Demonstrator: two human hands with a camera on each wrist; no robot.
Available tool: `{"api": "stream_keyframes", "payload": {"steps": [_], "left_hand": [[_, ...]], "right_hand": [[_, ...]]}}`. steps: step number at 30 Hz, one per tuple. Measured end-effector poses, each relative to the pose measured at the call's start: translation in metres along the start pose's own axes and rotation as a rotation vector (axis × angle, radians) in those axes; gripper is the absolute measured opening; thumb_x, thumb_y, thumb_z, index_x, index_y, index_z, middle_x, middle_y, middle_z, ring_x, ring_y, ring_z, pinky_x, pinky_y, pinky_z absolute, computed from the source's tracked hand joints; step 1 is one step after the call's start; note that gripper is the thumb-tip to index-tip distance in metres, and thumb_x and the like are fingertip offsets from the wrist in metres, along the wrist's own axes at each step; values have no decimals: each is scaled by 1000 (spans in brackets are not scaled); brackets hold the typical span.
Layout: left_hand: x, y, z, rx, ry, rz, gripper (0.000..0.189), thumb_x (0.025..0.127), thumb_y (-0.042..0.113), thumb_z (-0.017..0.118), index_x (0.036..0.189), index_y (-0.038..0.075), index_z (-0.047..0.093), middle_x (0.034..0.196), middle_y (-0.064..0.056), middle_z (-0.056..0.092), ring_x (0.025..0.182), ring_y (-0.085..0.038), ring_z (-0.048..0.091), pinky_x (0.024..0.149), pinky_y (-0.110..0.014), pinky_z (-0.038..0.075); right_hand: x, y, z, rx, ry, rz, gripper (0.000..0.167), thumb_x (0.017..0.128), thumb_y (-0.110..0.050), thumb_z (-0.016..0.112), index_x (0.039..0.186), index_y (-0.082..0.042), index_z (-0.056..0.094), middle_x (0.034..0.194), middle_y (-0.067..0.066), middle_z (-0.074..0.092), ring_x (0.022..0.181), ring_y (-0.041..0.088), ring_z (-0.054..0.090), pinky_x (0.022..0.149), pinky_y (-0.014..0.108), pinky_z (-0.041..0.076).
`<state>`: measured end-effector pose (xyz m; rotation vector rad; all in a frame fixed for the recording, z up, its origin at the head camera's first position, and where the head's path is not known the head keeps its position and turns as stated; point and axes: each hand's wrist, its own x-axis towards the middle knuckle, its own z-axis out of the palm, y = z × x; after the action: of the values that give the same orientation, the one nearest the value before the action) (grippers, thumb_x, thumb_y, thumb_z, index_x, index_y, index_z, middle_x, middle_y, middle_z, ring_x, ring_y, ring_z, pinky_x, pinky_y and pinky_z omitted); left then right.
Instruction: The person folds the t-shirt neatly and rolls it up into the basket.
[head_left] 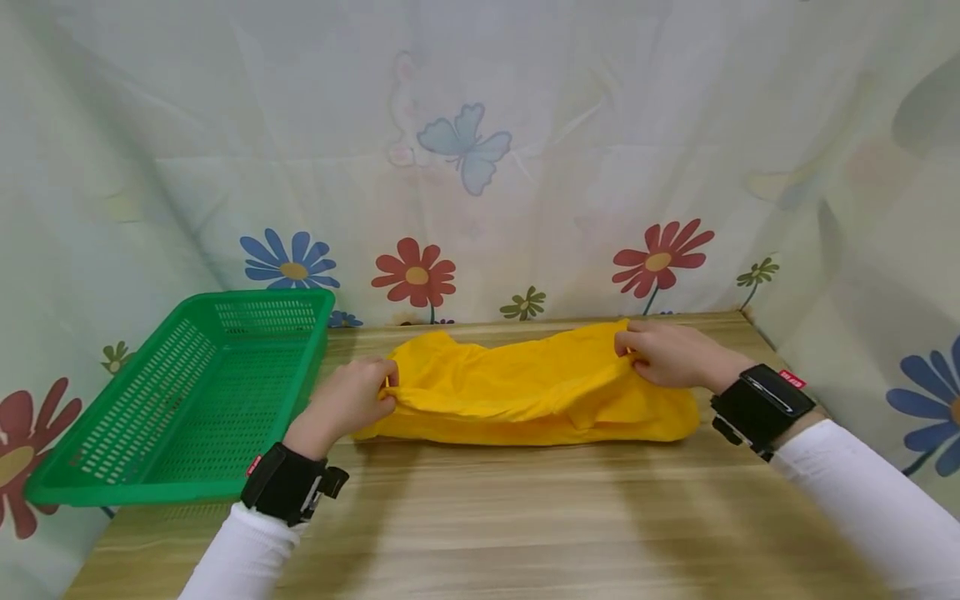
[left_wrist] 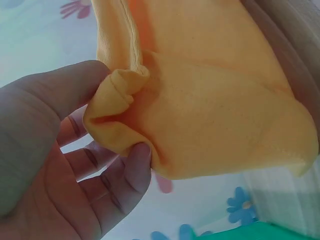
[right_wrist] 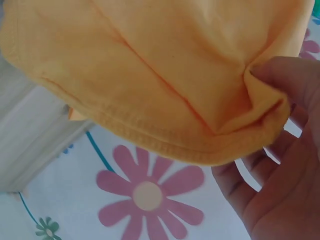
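A yellow garment (head_left: 517, 383) with stitched hems is spread in loose folds across the wooden table, partly lifted toward the hands. My left hand (head_left: 351, 398) pinches its left end between thumb and fingers. In the left wrist view, the bunched edge of the garment (left_wrist: 210, 115) sits between that thumb and the fingertips. At the other end, my right hand (head_left: 671, 352) pinches the upper right part. The right wrist view shows the garment's stitched hem (right_wrist: 165, 150) and a crumpled corner gripped by the right hand (right_wrist: 285, 175). Whether it has sleeves cannot be seen.
A green plastic basket (head_left: 318, 342) with slotted walls stands at the left of the table, close to my left forearm. Behind the wooden table (head_left: 510, 517) hangs a white curtain (head_left: 525, 225) printed with flowers and a butterfly; more curtain encloses both sides.
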<state>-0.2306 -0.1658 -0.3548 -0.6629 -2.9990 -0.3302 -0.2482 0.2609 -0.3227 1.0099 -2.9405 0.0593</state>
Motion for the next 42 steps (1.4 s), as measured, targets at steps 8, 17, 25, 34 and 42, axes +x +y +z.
{"api": "stream_keyframes", "payload": {"steps": [8,17,25,34,42], "left_hand": [[15,-14,23,-18,-44,-77,17,79,14,74,86,10,58,78,-3,50,69,-19,46,63,-27,43],[14,-10,17,-17,10,-95,21,81,20,73,95,9,61,87,-6,57,72,-21,49,66,-29,47],[13,-3,15,-4,13,-72,26,80,22,75,98,10,61,87,-7,56,71,-21,49,64,-29,46],[7,-12,44,38,-105,-91,42,77,23,77,113,8,63,106,-11,57,87,-27,52,82,-42,49],[8,-22,65,95,-77,-90,42,75,24,78,113,13,64,104,-12,55,85,-29,51,74,-44,49]], "right_hand": [[19,18,40,-5,38,11,19,79,-8,73,94,-10,62,82,3,50,73,19,47,72,36,48],[16,21,50,61,99,41,31,78,-6,74,106,-6,62,98,11,57,85,25,51,82,43,50],[7,19,55,148,13,101,36,80,-8,73,113,-6,60,107,14,56,92,27,52,87,47,49],[1,19,84,225,-86,97,45,82,-17,73,124,-11,57,119,15,53,105,32,50,94,52,44],[2,12,98,200,-118,96,41,83,-16,70,122,-15,58,115,12,52,104,32,49,94,53,43]]}}
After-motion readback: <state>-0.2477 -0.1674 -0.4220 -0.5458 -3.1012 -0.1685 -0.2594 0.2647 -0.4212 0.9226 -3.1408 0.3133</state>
